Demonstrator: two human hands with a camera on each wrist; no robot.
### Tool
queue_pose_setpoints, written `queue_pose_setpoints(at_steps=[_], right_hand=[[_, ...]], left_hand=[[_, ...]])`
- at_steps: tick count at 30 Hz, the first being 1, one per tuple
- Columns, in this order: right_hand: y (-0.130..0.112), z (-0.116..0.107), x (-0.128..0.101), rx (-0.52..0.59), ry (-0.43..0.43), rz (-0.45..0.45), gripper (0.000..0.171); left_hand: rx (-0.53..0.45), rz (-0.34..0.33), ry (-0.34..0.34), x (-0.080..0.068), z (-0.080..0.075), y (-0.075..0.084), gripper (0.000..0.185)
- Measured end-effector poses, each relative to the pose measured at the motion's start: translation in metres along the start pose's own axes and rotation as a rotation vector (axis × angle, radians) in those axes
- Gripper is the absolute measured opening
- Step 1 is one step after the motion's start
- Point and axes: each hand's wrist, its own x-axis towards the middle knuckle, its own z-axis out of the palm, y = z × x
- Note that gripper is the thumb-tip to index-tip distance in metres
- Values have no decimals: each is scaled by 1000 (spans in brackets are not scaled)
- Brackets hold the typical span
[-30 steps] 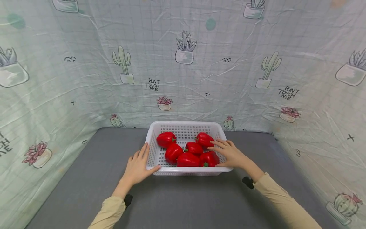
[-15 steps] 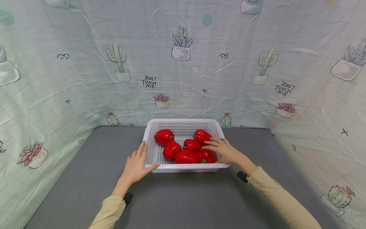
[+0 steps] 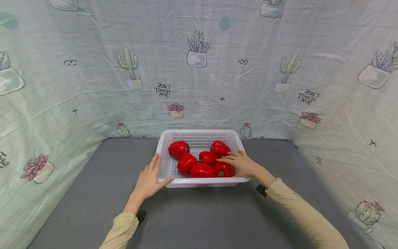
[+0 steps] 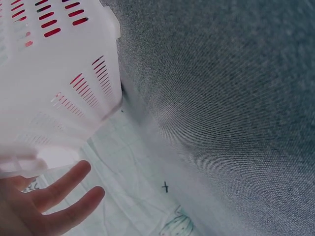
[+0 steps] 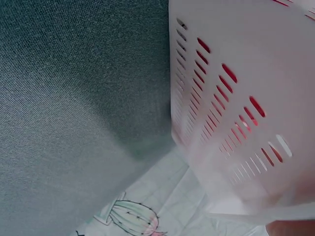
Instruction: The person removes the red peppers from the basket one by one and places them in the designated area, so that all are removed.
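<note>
While the white slotted basket (image 3: 199, 136) sits on the grey tabletop (image 3: 93, 193) near the far wall, both hands are laid against its two ends. At the near left corner, the left hand (image 3: 148, 180) rests flat on the outer wall, fingers straight and slightly spread along the rim and thumb stretched across the near edge; the left wrist view shows the same straight fingers (image 4: 59, 187) below the basket's slotted side (image 4: 59, 73). On the right end, the right hand (image 3: 242, 164) lies over the rim with its fingers relaxed and reaching inward, the fingertips (image 3: 222, 159) touching or just above the nearest red pepper (image 3: 224, 169); whether they press on it cannot be told. Six red bell peppers lie inside: one at the far left (image 3: 178, 148), one at the far right (image 3: 220, 148), one in the middle (image 3: 207, 157), and two more along the near side (image 3: 186, 163) (image 3: 202, 170) beside the pepper under the fingers. From the right wrist view only the basket's slotted wall (image 5: 236, 98) and grey surface (image 5: 74, 98) are clear. Behind and to both sides hangs a pale cloth backdrop (image 3: 199, 69) printed with cacti and potted succulents.
</note>
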Motion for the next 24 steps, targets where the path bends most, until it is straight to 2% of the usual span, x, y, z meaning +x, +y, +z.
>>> queue_pose_setpoints(at_steps=[5,13,20,24], right_hand=[[2,4,6,-10,-5,-13,77],[-1,22,12,-136,33,-64,71],[-5,22,16,-135,77,-88,65],[-6,19,19,-136,81,-75,67]], left_hand=[[-13,10,20,3,0,0,93],[-23,15,7,1,2,3,94],[-25,-1,7,-2,3,1,93],[-31,-4,10,-1,2,0,92]])
